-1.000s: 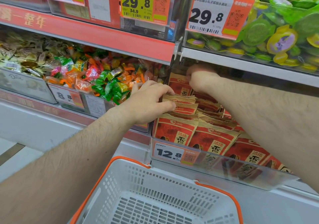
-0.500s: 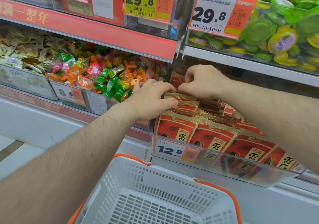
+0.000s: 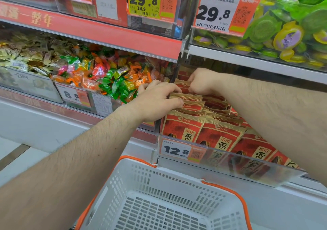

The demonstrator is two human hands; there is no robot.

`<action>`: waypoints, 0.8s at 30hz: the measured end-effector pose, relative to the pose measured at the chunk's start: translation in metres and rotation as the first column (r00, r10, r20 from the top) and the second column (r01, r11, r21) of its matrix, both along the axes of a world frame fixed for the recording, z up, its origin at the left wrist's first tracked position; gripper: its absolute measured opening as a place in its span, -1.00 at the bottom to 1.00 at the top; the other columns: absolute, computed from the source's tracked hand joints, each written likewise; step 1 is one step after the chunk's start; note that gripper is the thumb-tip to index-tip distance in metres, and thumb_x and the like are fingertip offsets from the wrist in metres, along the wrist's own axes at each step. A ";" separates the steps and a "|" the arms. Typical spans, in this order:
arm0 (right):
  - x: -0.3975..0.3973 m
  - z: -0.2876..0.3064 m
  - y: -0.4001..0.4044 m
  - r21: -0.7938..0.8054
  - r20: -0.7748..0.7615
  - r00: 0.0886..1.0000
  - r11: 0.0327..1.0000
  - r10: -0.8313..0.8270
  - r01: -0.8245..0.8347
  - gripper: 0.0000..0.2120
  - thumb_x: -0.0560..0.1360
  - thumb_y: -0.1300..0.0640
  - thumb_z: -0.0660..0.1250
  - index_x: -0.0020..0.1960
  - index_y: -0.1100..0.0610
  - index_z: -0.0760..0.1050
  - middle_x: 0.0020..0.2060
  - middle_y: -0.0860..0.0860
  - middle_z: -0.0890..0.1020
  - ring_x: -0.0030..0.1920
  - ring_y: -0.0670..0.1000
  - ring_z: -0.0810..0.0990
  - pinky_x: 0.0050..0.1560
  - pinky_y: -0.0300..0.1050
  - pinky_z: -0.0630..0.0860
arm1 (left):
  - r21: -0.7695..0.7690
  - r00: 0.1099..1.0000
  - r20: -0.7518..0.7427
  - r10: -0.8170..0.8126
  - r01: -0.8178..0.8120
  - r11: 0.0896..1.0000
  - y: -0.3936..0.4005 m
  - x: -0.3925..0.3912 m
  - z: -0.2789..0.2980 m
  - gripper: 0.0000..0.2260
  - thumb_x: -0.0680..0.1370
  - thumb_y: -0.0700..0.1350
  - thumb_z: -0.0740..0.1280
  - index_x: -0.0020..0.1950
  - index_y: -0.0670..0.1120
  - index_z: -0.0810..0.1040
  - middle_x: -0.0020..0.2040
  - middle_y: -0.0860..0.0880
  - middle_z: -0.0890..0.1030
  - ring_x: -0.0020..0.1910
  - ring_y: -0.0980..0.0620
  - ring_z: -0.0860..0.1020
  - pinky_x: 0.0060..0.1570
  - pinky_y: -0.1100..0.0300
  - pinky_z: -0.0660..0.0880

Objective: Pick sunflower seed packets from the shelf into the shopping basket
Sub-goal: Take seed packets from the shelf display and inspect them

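Observation:
Red and tan sunflower seed packets (image 3: 219, 137) stand in rows on the lower shelf behind a clear front guard. My left hand (image 3: 155, 100) reaches in from the left, its fingers and thumb pinching the tan top edges of packets in the left row. My right hand (image 3: 203, 81) is farther back, fingers curled on the top of a packet (image 3: 182, 85) behind those. A white shopping basket (image 3: 159, 180) with an orange rim sits below the shelf, with nothing visible inside it.
A clear guard with a 12.8 price tag (image 3: 177, 150) fronts the seed shelf. To the left is a bin of mixed wrapped candies (image 3: 113, 79). The shelf above (image 3: 247, 59) overhangs closely, holding green and purple jelly cups (image 3: 286, 35).
My right hand has drawn forward from deep under the upper shelf to the packet tops near my left hand. My left hand has stayed on the left row.

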State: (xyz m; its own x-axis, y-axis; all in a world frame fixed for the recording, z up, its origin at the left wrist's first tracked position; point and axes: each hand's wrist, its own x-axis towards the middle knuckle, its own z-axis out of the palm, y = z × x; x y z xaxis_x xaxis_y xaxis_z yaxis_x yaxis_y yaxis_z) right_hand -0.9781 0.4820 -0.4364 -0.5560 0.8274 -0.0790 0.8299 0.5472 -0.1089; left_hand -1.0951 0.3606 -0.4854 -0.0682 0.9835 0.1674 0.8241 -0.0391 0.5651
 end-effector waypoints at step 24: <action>0.047 0.040 -0.111 0.544 -0.628 0.554 0.817 0.547 -0.192 -0.76 0.50 0.17 0.31 0.14 0.09 0.62 -0.11 -0.08 0.67 -0.09 -0.07 0.61 0.00 -0.18 0.54 | 0.642 0.897 0.402 -0.183 -0.134 0.755 -0.050 0.011 0.046 -0.78 0.55 -0.12 0.33 0.04 0.22 0.51 -0.14 0.33 0.62 -0.10 0.23 0.58 -0.02 0.21 0.54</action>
